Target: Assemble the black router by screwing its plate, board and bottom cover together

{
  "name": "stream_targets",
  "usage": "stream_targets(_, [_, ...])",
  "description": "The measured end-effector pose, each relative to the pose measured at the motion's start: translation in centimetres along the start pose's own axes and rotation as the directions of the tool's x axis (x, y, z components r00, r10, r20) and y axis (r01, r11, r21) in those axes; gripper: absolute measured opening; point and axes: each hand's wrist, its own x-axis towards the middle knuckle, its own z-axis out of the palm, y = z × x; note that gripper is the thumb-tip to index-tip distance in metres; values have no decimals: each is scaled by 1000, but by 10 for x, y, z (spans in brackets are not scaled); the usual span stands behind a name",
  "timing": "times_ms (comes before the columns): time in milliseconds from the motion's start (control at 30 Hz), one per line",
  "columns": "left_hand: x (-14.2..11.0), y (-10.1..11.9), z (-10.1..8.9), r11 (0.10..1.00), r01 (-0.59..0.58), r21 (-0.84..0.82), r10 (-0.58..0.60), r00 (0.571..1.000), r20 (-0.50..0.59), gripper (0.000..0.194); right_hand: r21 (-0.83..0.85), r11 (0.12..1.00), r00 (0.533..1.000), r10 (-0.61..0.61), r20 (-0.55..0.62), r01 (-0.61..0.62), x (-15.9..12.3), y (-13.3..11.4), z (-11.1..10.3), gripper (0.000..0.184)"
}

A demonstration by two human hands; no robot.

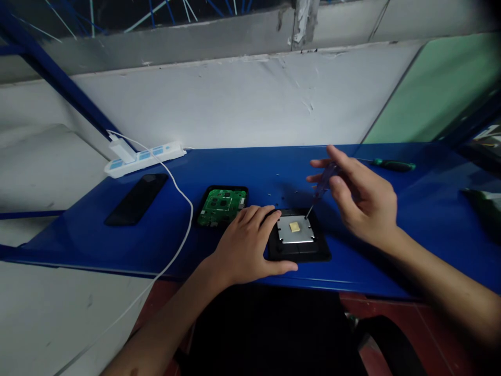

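Note:
A black plastic device cover (323, 250) lies on the blue table, with a silver metal plate (295, 236) set in it. On the plate sits a small yellowish square pad (294, 226). My left hand (246, 245) grips the cover's left side, fingers on the far edge and thumb along the near edge. In my right hand (362, 198) is a screwdriver (324, 180) with a clear purplish handle, tilted, its tip at the plate's far right corner. Left of the cover, a green circuit board (223, 206) rests in a black shell beside my left fingers.
Several tiny screws (295, 191) lie scattered beyond the cover. A second screwdriver (393, 165), green and black, lies at the back right. At left are a black phone (136, 201), a white power strip (164, 151) and a white cable (187, 230) crossing the table (250, 162).

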Motion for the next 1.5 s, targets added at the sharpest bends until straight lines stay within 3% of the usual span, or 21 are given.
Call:
stream_targets(167, [1, 0, -1, 1000, -4, 11, 4, 1000, 3, 96, -27, 999, 998, -27, -57, 26, -1, 5, 0, 51])
stream_targets(300, [0, 0, -1, 1000, -5, 7, 6, 1000, -11, 94, -4, 1000, 999, -16, -36, 16, 0, 4, -2, 41])
stream_targets(533, [0, 0, 1, 1000, 1, -5, -1, 1000, -10, 95, -25, 1000, 999, -15, -28, 14, -1, 2, 1, 51])
stream_targets(667, [0, 0, 0, 1000, 0, -2, 0, 1000, -3, 94, -45, 999, 998, -18, -59, 15, -1, 6, 1, 48])
stream_targets(833, [0, 0, -1, 1000, -1, -8, 1, 1000, -8, 94, -38, 999, 1000, -5, -16, 4, 0, 2, -2, 41])
stream_targets(1067, [1, 0, 1, 1000, -12, -1, 12, 1000, -19, 94, 24, 1000, 1000, -2, -4, 2, -1, 1, 0, 50])
stream_targets(1233, [0, 0, 1, 1000, -9, 14, 9, 1000, -15, 96, -29, 1000, 998, -7, -54, 6, -1, 3, 0, 49])
stream_targets(1367, [1, 0, 0, 1000, 2, 22, -2, 1000, -5, 97, 2, 1000, 1000, -3, -23, 3, -1, 0, -2, 43])
stream_targets(1500, [1, 0, 0, 1000, -9, 20, 10, 1000, -9, 97, 25, 1000, 1000, 16, -8, -16, 0, -4, -1, 49])
